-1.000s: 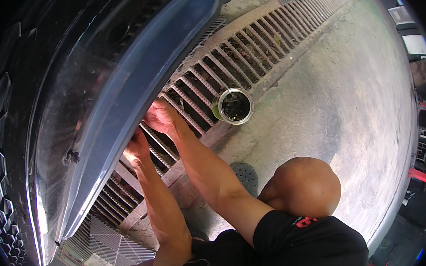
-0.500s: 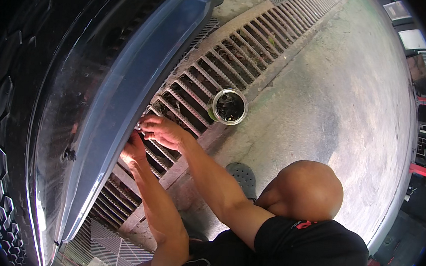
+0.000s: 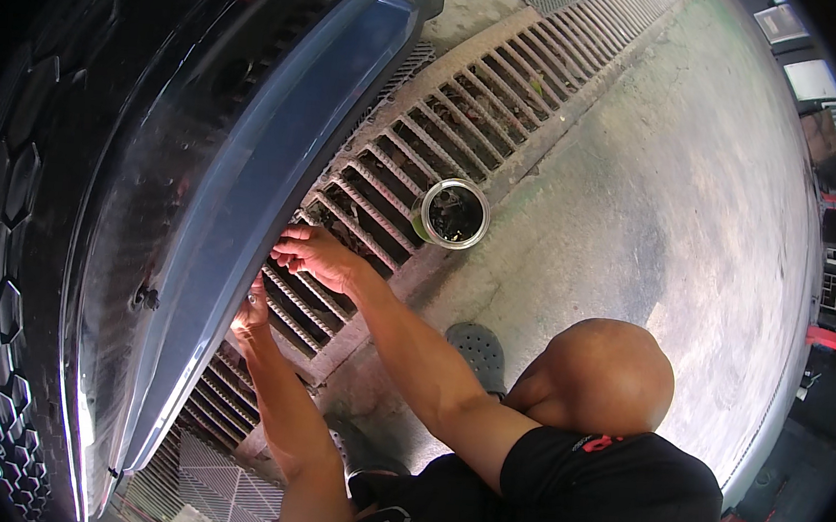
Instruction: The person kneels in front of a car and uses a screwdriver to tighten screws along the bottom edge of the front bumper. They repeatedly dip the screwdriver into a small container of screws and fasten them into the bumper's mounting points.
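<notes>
Head view: panel (image 3: 248, 179) looks stiff, slick; grip its near edge. Right hand (image 3: 316, 253) half-curled; left hand (image 3: 251, 315) partly hidden, openness unclear. Cannot tell what either holds.

Left hand (image 3: 251, 313): partly hidden | right hand (image 3: 318, 255): fingers bent | both arms (image 3: 399, 338) outstretched

A smooth satin finish is shown by the blue panel (image 3: 270, 141); glossy, smeared black plastic is seen on the bumper (image 3: 132, 209). The drain grate (image 3: 434, 145) is made of rough, ribbed metal bars. The cup (image 3: 475, 236) is rimmed shiny. The floor (image 3: 579, 215) is surfaced in worn concrete, the shirt (image 3: 615, 502) in matt cloth.
</notes>
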Motion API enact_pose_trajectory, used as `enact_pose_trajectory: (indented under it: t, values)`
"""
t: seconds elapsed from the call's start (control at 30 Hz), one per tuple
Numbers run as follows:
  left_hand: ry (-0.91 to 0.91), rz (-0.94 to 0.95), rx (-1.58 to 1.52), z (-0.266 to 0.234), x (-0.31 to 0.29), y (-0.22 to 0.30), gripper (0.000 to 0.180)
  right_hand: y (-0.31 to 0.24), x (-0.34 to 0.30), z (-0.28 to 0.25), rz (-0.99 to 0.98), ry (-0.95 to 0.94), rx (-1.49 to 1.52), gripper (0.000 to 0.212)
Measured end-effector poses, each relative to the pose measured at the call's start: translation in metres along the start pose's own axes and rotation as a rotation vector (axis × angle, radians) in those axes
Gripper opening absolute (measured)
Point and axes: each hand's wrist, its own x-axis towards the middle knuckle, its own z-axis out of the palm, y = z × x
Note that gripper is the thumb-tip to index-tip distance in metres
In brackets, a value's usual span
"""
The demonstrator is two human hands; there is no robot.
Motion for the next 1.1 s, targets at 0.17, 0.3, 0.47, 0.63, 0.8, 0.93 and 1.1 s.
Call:
enact_pose_trajectory:
  t: [0.17,0.3,0.47,0.63,0.8,0.93,1.1]
  values:
    - [-0.171,0.337,0.713,-0.031,0.011,0.024,0.033,0.007,0.013,0.012,-0.011,-0.043,0.003,0.016]
    - [-0.025,-0.166,-0.036,-0.016,0.007,0.033,0.037,-0.005,0.030,0.021,0.000,-0.025,0.002,0.011]
    - [-0.055,-0.060,0.138,-0.024,0.007,0.038,0.040,-0.001,0.050,0.023,-0.008,-0.248,0.112,0.020]
    - [-0.077,-0.090,0.040,-0.014,0.000,0.038,0.040,0.006,0.063,0.016,0.047,-0.280,0.084,0.032]
    - [-0.207,-0.205,-0.137,-0.007,-0.020,0.045,0.031,0.015,0.056,0.031,-0.010,-0.268,0.255,0.030]
    - [-0.114,-0.202,-0.181,0.050,-0.044,0.029,0.034,0.011,0.051,0.034,-0.006,-0.266,0.301,0.029]
    - [-0.237,-0.173,-0.366,0.068,-0.057,0.026,0.038,0.005,0.049,0.040,-0.039,-0.285,0.328,0.028]
